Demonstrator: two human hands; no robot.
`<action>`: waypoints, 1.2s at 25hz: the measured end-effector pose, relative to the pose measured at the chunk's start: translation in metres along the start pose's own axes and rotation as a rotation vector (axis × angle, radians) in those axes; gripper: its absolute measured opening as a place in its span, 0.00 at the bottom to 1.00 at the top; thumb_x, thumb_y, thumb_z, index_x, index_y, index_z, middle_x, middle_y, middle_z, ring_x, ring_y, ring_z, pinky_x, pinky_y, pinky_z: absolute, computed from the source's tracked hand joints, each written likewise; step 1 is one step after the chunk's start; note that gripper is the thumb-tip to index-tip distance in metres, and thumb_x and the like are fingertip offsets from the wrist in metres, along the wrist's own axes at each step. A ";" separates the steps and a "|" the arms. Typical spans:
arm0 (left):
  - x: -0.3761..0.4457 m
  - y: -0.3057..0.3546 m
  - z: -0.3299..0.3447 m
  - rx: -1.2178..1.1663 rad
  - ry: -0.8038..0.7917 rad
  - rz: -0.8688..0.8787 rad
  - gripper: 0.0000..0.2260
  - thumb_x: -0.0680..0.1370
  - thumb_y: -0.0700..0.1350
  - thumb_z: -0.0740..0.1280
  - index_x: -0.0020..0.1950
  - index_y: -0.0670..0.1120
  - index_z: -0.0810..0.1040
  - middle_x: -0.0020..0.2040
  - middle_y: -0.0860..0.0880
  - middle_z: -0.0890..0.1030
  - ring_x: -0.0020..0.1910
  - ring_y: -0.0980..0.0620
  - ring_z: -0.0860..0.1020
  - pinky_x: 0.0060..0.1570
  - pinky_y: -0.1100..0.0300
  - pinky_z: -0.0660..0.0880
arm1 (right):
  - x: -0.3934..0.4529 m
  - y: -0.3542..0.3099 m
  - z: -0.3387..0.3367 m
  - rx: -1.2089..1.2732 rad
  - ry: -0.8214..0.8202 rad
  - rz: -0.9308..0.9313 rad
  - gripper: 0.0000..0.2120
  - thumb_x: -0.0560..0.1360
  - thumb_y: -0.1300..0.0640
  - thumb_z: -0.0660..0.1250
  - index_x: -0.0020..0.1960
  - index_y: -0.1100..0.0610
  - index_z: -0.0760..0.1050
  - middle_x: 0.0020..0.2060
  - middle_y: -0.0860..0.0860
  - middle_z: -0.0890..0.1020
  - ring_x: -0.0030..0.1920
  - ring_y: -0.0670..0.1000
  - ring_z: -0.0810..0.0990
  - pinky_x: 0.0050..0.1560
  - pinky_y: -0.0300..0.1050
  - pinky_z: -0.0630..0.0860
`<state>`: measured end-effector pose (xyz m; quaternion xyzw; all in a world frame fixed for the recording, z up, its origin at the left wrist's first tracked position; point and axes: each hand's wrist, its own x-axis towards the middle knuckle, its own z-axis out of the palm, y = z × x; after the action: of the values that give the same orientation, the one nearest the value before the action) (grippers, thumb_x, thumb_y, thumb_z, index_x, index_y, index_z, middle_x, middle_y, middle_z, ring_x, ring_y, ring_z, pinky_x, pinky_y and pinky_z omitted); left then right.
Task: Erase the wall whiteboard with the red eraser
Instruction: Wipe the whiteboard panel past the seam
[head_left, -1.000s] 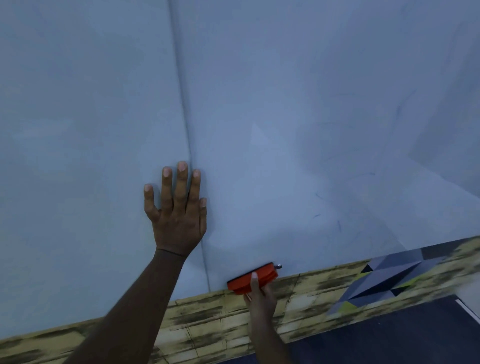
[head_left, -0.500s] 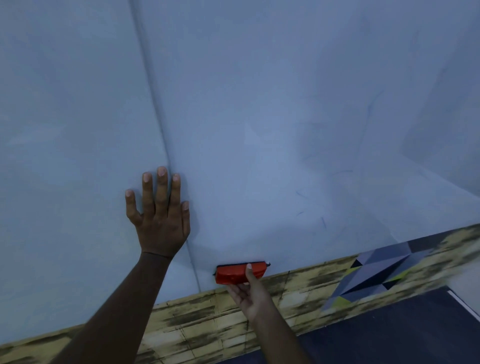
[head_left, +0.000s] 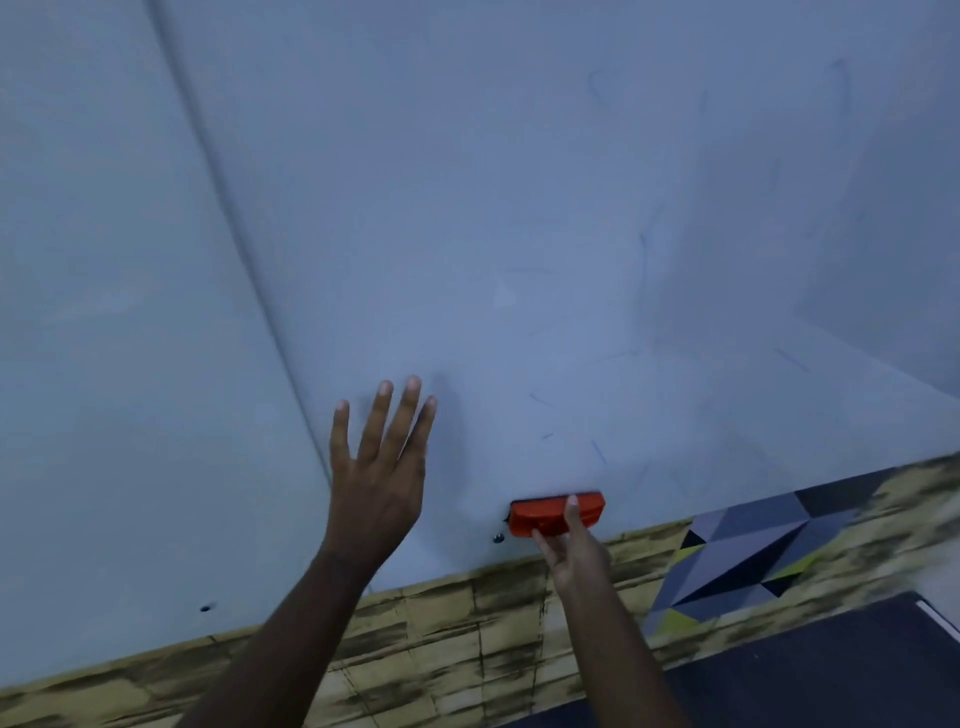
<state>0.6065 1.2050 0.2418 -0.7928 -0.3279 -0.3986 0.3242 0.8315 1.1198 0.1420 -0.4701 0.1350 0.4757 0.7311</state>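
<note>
Two hands are in view before a pale whiteboard (head_left: 519, 208) that fills most of the picture. The left hand (head_left: 379, 467) is held up with its fingers straight and a little spread, holding nothing; I cannot tell if the fingertips touch the board or only stand close to it. It is just to the right of a dark vertical seam (head_left: 249, 270) that runs down the board. The right hand (head_left: 571, 545) grips the red eraser (head_left: 556, 514) from below: one finger lies over its front face and the other fingers curl under its lower edge. The eraser lies level, long side horizontal, flat against the board near the bottom edge, to the right of the left hand and apart from it. Just left of the eraser a small metal screw (head_left: 498, 538) sits in the board, and another dark one (head_left: 206, 607) is lower down, far to the left. Some faint blue pen marks (head_left: 597, 451) are on the board above and to the right of the eraser. Below the board runs a band of yellowish brick-pattern wall (head_left: 441, 649), and at the right it carries a patch of grey, black and yellow triangles (head_left: 753, 545). A dark floor (head_left: 831, 675) is at the bottom right.
</note>
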 end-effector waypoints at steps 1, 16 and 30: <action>0.007 0.004 0.001 0.000 0.014 -0.023 0.26 0.85 0.42 0.64 0.84 0.41 0.64 0.86 0.39 0.58 0.84 0.38 0.58 0.77 0.27 0.58 | 0.006 0.003 -0.006 0.009 0.010 0.031 0.16 0.76 0.54 0.76 0.52 0.65 0.75 0.62 0.66 0.79 0.59 0.63 0.81 0.48 0.58 0.86; 0.018 -0.006 0.059 0.162 0.216 -0.131 0.30 0.85 0.51 0.55 0.87 0.45 0.55 0.87 0.45 0.52 0.86 0.42 0.50 0.82 0.36 0.43 | 0.062 0.060 -0.043 -0.112 0.015 0.298 0.22 0.77 0.55 0.75 0.65 0.67 0.77 0.51 0.62 0.83 0.49 0.58 0.82 0.40 0.46 0.84; 0.012 -0.003 0.065 0.161 0.241 -0.119 0.29 0.85 0.51 0.56 0.86 0.45 0.58 0.87 0.44 0.54 0.86 0.42 0.52 0.82 0.37 0.44 | -0.034 0.019 0.047 -0.449 0.010 -0.859 0.33 0.71 0.42 0.74 0.72 0.54 0.76 0.48 0.51 0.75 0.48 0.41 0.79 0.42 0.37 0.81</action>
<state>0.6368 1.2606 0.2225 -0.6899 -0.3638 -0.4819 0.3994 0.7864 1.1410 0.1780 -0.6317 -0.1738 0.1459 0.7413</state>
